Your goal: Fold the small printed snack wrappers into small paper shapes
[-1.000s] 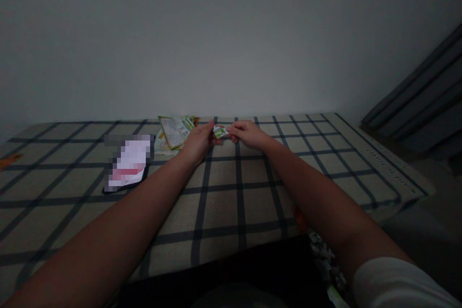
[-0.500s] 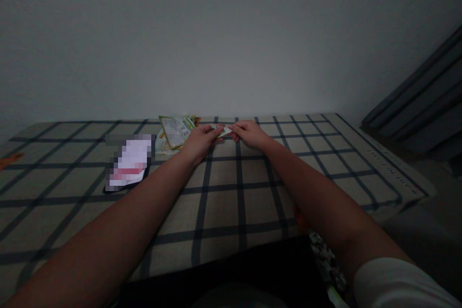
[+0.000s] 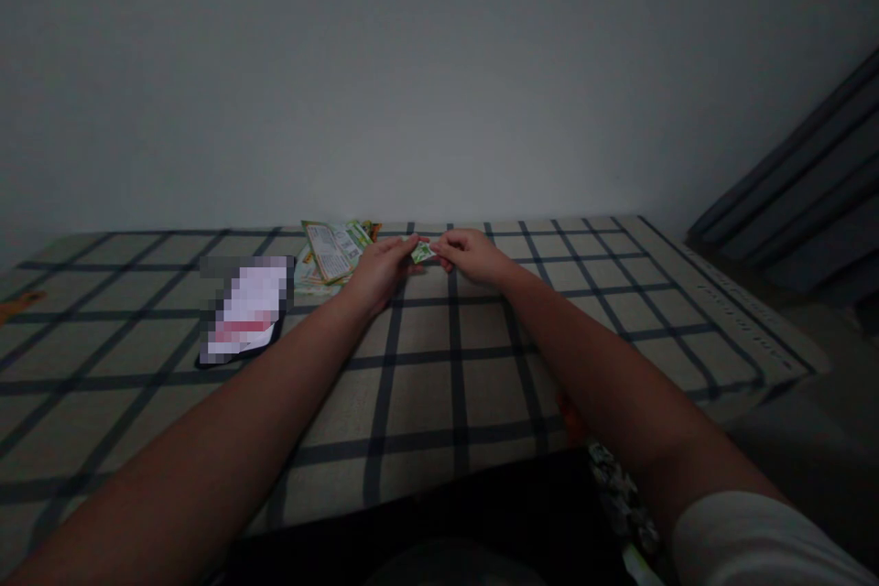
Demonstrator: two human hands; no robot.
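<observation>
Above the far part of the checked cloth, a small flat green-and-white piece spans the gap between my two hands; it looks like a sticker or small packet, too small to tell which. My left hand holds its left side, thumb at the edge and fingers partly hidden behind. Thumb and fingertips of my right hand pinch its right end. Just left of my left hand lie printed green-and-white packets, overlapping each other, partly covered by that hand.
A phone with a lit, blurred-out screen lies on the checked tablecloth, left of my left forearm. A pale wall rises behind the table. Dark curtain folds hang at the right. Something orange lies at the left edge.
The small piece has turned between my fingers and shows more of its green face. My left thumb has shifted off it toward its edge. Both hands stay in nearly the same place.
</observation>
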